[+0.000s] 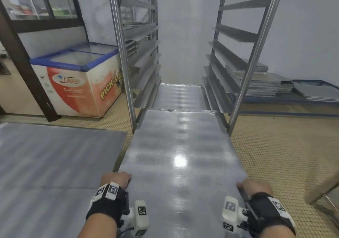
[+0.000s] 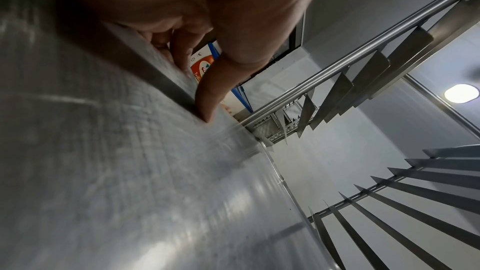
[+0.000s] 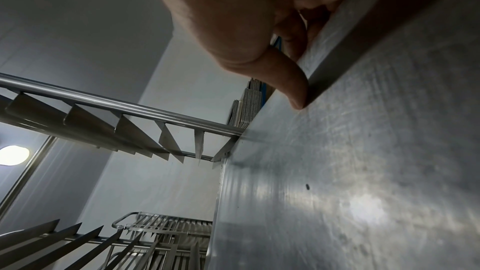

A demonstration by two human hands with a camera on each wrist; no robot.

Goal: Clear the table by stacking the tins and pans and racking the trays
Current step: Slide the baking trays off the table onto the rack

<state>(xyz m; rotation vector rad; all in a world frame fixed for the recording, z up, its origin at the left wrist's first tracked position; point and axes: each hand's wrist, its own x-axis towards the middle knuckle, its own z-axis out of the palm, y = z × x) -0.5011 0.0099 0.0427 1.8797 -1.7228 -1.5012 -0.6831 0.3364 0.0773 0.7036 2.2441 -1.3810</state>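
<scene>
A large flat metal tray (image 1: 180, 151) is held level in front of me, its far end between the uprights of a steel rack (image 1: 120, 54). My left hand (image 1: 117, 178) grips the tray's near left edge, thumb on top and fingers curled under (image 2: 205, 98). My right hand (image 1: 254, 184) grips the near right edge the same way (image 3: 288, 87). Another tray (image 1: 180, 95) lies in the rack on a lower level, further in. The rack's angled runners (image 1: 231, 57) line both sides.
A steel table (image 1: 55, 164) stands at my left. A white and orange chest freezer (image 1: 80, 83) sits behind it. Stacks of trays (image 1: 260, 87) lie on the floor at the right by the wall. Tiled floor (image 1: 275, 155) spreads to the right.
</scene>
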